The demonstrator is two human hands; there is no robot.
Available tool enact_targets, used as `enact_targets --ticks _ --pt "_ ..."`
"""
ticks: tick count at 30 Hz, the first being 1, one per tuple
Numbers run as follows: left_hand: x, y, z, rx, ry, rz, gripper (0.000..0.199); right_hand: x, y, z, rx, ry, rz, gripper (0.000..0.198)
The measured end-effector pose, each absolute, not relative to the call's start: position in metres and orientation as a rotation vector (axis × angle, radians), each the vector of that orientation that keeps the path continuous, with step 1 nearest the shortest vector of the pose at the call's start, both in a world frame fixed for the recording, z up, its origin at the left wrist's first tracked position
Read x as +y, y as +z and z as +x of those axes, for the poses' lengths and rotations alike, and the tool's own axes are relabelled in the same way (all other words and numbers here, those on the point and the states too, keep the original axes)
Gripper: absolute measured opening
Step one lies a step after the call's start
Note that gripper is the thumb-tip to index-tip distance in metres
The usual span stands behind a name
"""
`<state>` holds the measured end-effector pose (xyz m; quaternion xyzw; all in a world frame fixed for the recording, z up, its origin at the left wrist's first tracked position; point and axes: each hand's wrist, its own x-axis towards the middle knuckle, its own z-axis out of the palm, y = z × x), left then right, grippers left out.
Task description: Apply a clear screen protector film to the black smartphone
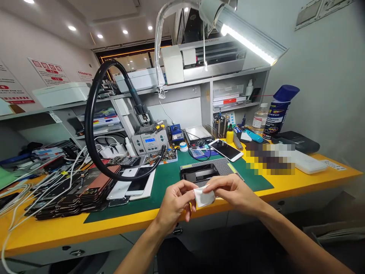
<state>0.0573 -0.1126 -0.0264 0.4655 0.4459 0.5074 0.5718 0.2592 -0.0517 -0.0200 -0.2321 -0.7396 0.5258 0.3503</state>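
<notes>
My left hand pinches the left edge of a small folded white tissue between thumb and forefinger. On the other side, my right hand grips the tissue's upper right part with its thumb and fingers. Both hands are in the air at the front edge of the bench. Just beyond them a dark phone with a glossy surface lies on a perforated metal plate. That plate rests on a green mat, and my right hand hides part of it.
A hot air station with a looping black hose stands behind. Stacked phone screens and white cables crowd the left. A white tablet, a yellow bottle and a spray can are to the right. A lamp hangs above.
</notes>
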Motion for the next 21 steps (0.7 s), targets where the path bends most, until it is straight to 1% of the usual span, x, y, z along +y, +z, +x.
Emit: enact_targets --ticks 4,8,10,11,14,15,18,21 --pt "-0.112 -0.031 0.050 0.991 1.164 0.980 0.035 -0.049 -0.020 0.256 -1.955 1.345 -0.682 0.027" --pt "-0.118 -0.034 0.050 1.107 1.002 1.088 0.039 -0.054 -0.024 0.255 -1.877 1.484 -0.642 0.028" --pt "-0.124 -0.037 0.053 1.184 0.941 1.179 0.040 -0.061 -0.030 0.254 -1.758 1.574 -0.659 0.024" --pt "-0.128 -0.038 0.055 1.185 0.920 1.205 0.040 -0.065 -0.033 0.254 -1.682 1.633 -0.672 0.026" --pt "-0.136 -0.040 0.060 1.166 0.901 1.231 0.041 -0.075 -0.044 0.253 -1.510 1.888 -0.684 0.052" --pt "-0.138 -0.040 0.061 1.169 0.911 1.236 0.040 -0.078 -0.047 0.253 -1.500 1.970 -0.678 0.053" --pt "-0.143 -0.041 0.062 1.200 0.983 1.309 0.034 -0.085 -0.053 0.254 -1.499 2.078 -0.670 0.033" --pt "-0.146 -0.042 0.060 1.145 1.113 1.413 0.028 -0.088 -0.054 0.257 -1.415 2.020 -0.630 0.026"
